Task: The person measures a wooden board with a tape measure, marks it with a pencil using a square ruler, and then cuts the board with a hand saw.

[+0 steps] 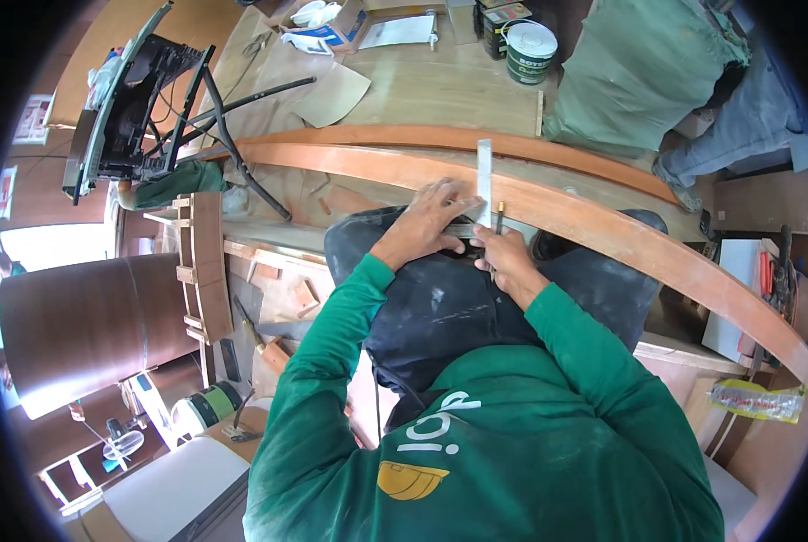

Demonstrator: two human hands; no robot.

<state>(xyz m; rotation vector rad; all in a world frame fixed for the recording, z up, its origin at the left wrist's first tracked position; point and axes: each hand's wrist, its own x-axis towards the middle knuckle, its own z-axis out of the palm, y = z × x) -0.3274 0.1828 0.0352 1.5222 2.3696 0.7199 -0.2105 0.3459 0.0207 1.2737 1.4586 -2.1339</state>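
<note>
Metal square crosses curved wooden plank; left hand against both, grip unclear; right hand grasps pencil.

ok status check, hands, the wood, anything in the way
Left hand at metal square, right hand holding pencil-like tool. Square lying across curved wooden strip. Second strip just beyond.
</note>
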